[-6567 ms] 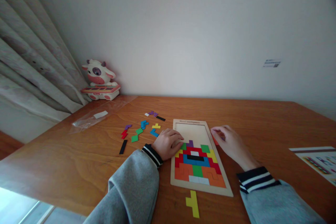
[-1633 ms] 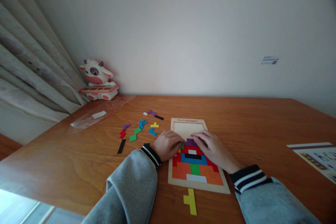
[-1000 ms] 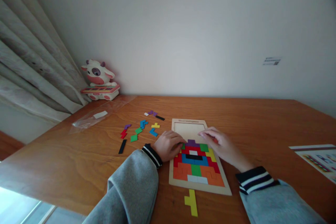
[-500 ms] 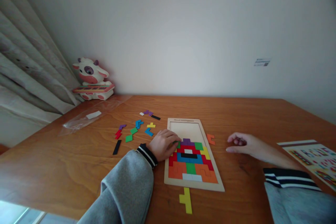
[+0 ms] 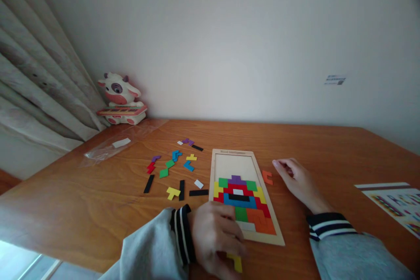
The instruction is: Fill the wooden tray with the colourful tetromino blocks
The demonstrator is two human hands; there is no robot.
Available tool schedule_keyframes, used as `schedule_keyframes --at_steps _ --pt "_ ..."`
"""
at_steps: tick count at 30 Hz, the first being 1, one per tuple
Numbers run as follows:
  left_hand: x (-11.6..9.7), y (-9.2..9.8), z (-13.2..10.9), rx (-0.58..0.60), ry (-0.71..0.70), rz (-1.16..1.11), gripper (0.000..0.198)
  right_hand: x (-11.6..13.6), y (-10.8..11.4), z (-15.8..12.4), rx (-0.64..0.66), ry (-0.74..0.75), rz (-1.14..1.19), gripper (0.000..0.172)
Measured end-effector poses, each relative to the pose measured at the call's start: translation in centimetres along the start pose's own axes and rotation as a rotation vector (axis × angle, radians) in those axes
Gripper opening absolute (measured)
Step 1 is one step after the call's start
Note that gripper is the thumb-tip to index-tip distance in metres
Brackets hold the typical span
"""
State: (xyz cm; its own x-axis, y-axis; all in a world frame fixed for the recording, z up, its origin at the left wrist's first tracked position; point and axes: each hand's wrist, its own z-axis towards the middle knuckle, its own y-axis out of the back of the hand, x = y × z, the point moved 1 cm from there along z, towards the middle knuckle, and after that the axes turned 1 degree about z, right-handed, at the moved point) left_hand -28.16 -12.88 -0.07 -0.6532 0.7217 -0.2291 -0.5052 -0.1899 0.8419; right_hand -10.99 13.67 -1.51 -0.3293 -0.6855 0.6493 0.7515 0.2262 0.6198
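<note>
My left hand [image 5: 218,238], slightly smeared by motion, hovers over the board's near left corner and a yellow puzzle piece [image 5: 238,264] lying just in front of it. Thumb and fingers are apart above that piece, which they partly cover. The wooden puzzle board [image 5: 278,232] holds coloured block pieces in its nearer part; its far part shows bare wood. My right hand [image 5: 297,181] rests on the table to the right, fingers loosely curled and thumb stretched out, with nothing seen in it. Close to its thumb lies an orange piece [image 5: 267,177].
Loose pieces lie left of the board, among them a yellow one [image 5: 173,193], a black bar [image 5: 198,193] and a green one [image 5: 164,173]. A clear plastic bag [image 5: 108,151] and a cow toy [image 5: 121,100] stand farther left. A printed sheet [image 5: 393,201] lies at right.
My left hand has left the board's left edge and come nearer, over the yellow piece in front. My right hand has moved left toward the orange piece. The view has shifted slightly.
</note>
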Motion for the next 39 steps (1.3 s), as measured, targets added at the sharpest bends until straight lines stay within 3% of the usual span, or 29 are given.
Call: schedule_keyframes --at_steps 3,5,15,20,23,26,29,33,39 --pt "-1.0 -0.1 -1.1 -0.014 -0.019 -0.041 0.023 -0.1 0.1 0.2 -0.002 0.008 -0.007 0.039" --pt "-1.2 0.0 -1.4 -0.033 -0.006 -0.037 0.019 0.1 0.1 0.2 -0.001 0.018 -0.013 0.038" --pt "-1.8 1.4 -0.5 -0.073 -0.012 0.077 0.022 0.3 -0.1 -0.1 0.030 0.036 -0.011 0.036" --pt "-2.3 3.2 0.5 -0.200 0.005 0.094 0.030 0.0 -0.5 -0.1 0.050 0.030 0.002 0.034" --pt "-1.8 3.6 1.0 -0.408 0.188 -0.013 0.024 0.9 -0.6 0.0 0.030 0.064 -0.001 0.032" --pt "-0.2 3.3 1.1 -0.625 0.546 -0.035 0.016 3.0 -0.8 -0.3 0.018 0.108 0.027 0.029" --pt "1.8 2.7 1.1 -0.790 0.820 -0.144 0.022 6.0 -1.5 -1.1 0.102 0.139 0.115 0.027" --pt "3.4 2.0 1.7 -0.859 0.878 -0.287 0.026 9.3 -3.4 -2.5 0.313 0.217 0.240 0.027" --pt "3.0 1.4 2.7 -0.756 0.801 -0.210 0.020 10.6 -4.9 -3.4 0.289 0.232 0.266 0.020"
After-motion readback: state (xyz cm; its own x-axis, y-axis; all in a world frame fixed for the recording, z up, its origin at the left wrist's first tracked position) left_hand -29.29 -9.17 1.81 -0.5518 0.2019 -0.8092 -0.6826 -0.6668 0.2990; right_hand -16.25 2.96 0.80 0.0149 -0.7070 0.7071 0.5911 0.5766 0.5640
